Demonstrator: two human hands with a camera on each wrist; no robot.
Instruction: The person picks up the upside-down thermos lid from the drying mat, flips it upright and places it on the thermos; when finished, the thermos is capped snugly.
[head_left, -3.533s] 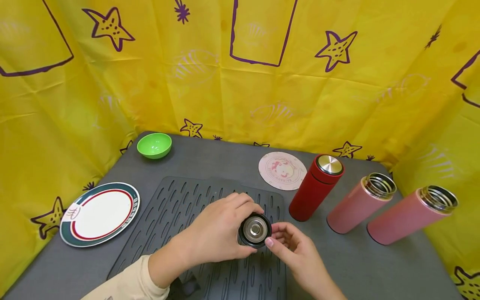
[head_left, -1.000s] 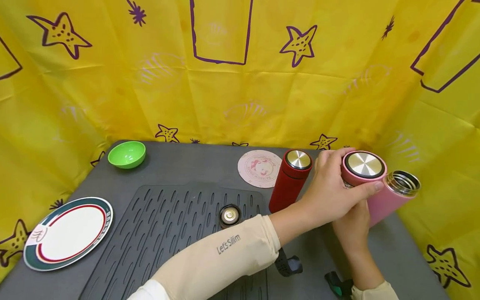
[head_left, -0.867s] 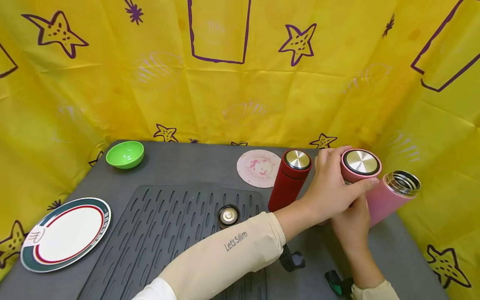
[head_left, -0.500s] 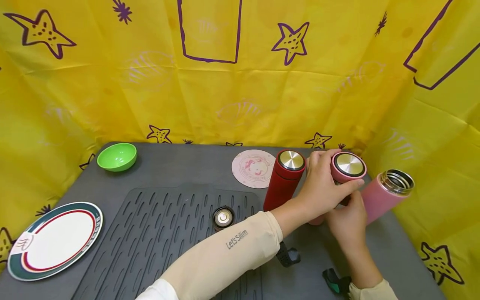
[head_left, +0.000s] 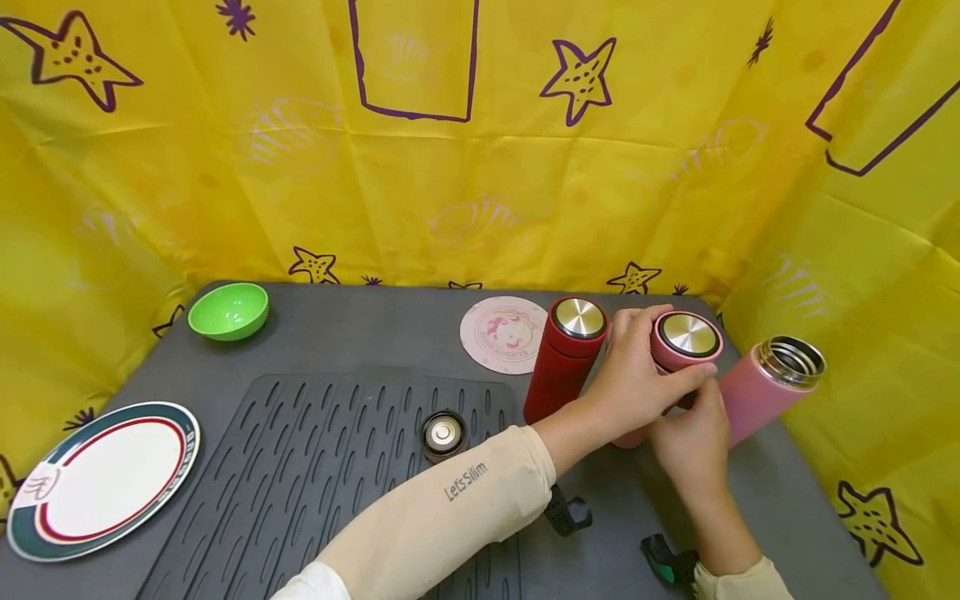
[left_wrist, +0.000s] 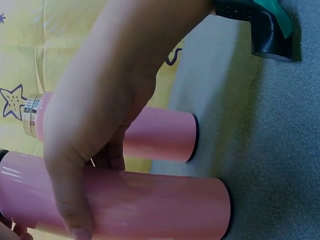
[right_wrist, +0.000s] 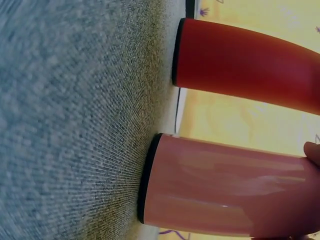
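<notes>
My left hand (head_left: pixel 630 367) grips the pink lid (head_left: pixel 686 335) with the silver top, thumb toward me and fingers round the far side. Below it, my right hand (head_left: pixel 693 433) holds the body of the pink thermos bottle (left_wrist: pixel 165 205), thumb across its front in the left wrist view. The bottle (right_wrist: pixel 225 190) stands upright on the table. The hands hide most of the joint between lid and bottle. Just right of it stands an uncapped pink thermos bottle (head_left: pixel 765 392) with a steel neck. A capped red thermos bottle (head_left: pixel 566 358) stands to the left.
An upturned bottle lid (head_left: pixel 442 433) lies on the grey ribbed mat (head_left: pixel 300 442), beyond my left forearm. A round pink coaster (head_left: pixel 504 335), a green bowl (head_left: pixel 228 312) and a white plate (head_left: pixel 112 479) with a green rim are farther left. Yellow curtain (head_left: pixel 420 192) encloses the table.
Both hands have left the mat, where they held an upturned lid, and come right to the middle pink bottle. Its pink lid sits a little lower now. The view has turned right.
</notes>
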